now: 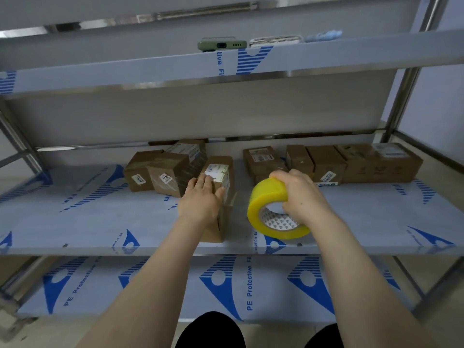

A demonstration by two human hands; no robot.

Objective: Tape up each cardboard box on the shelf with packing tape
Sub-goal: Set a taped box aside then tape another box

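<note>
A long cardboard box with white labels lies on the middle shelf, running from back to front. My left hand rests flat on top of it, fingers straight and thumb at its right edge. To the right, my right hand grips a large yellow roll of packing tape, fingers curled through its core, holding the roll just above the shelf. Whether a strip of tape runs from the roll to the box cannot be made out.
Three taped boxes cluster at the back left. Several more boxes line the back right. On the upper shelf lie a green phone and folded cloths. A lower shelf sits beneath.
</note>
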